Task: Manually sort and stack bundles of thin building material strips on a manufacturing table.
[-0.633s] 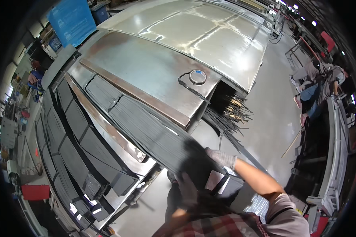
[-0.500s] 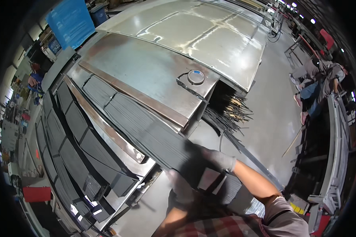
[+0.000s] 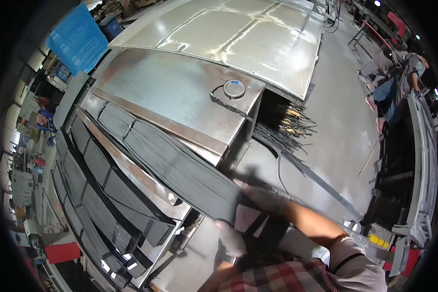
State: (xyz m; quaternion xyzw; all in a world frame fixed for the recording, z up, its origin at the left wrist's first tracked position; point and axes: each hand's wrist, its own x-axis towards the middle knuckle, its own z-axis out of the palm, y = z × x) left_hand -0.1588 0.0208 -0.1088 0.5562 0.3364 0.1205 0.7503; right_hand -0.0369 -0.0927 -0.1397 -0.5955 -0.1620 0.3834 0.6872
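A long bundle of dark grey flat strips (image 3: 180, 168) slopes from the upper left down toward me. Bands cross it near its far end. Both my hands wear light grey gloves and are at its near end, one on each side. My left hand (image 3: 231, 239) grips the left edge, fingertips against the strips. On the opposite edge, my right hand (image 3: 264, 198) closes round the side with its thumb up near the top face. Some fingers of both hands are hidden by the bundle or shadow. A pale label with a dark stripe (image 3: 248, 219) shows beside the near end.
Several more banded dark bundles (image 3: 90, 170) lie to the left. A metal bench (image 3: 170, 87) carries a tape roll (image 3: 234, 89); thin dark rods (image 3: 287, 124) stick out beneath it. A blue panel (image 3: 78, 39) stands at the far left. Another person (image 3: 396, 82) is at the right.
My head view has shifted slightly. Both hands stay at the near end of the bundle; the right thumb now shows more plainly at its edge.
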